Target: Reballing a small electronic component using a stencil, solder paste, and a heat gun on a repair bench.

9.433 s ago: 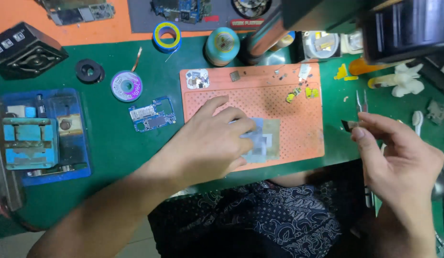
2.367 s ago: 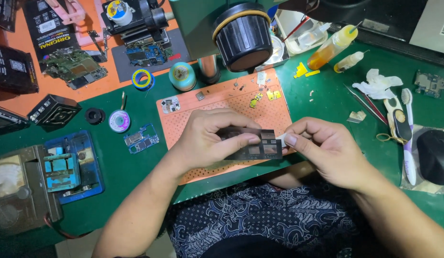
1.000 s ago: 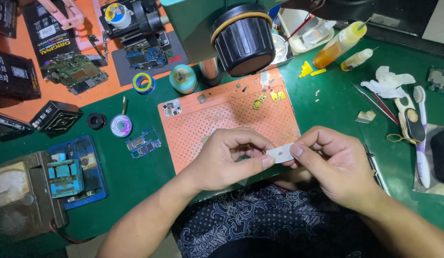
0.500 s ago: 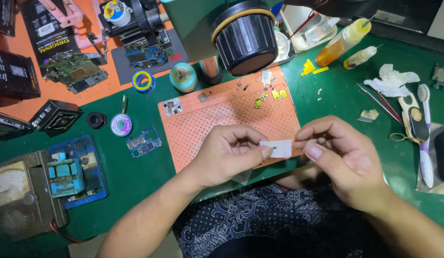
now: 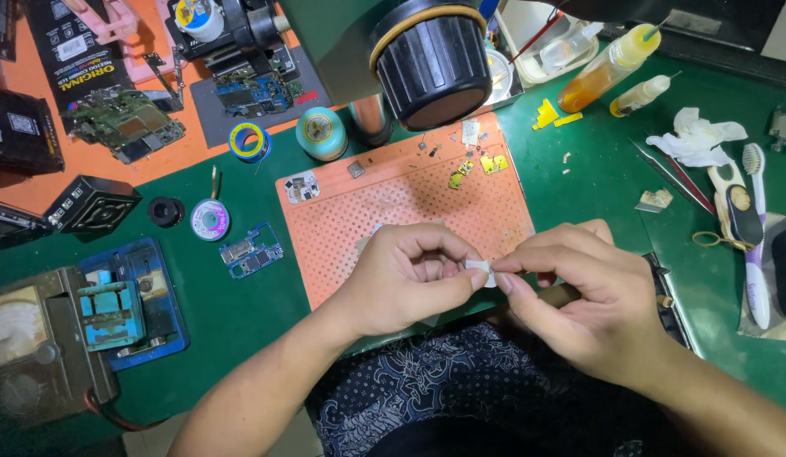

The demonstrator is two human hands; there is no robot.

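Both hands meet at the near edge of the orange perforated mat (image 5: 410,203). Left hand (image 5: 405,283) and right hand (image 5: 579,300) each pinch a small white piece (image 5: 479,272) between thumb and forefinger, fingertips closed on it from either side, held just above the mat's near rim and over the lap. Piece mostly hidden by the fingers; looks like a thin tab or scrap of tape, cannot tell which.

Far of the hands: black microscope head (image 5: 431,59), loose yellow and metal chips (image 5: 473,161) on the mat's far part. Right: tweezers (image 5: 672,173), white toothbrush (image 5: 752,237).

Risk: grip area is tiny, so a slip would likely drop the piece into the lap or off the bench edge. Pulling unevenly could tear or crease it.
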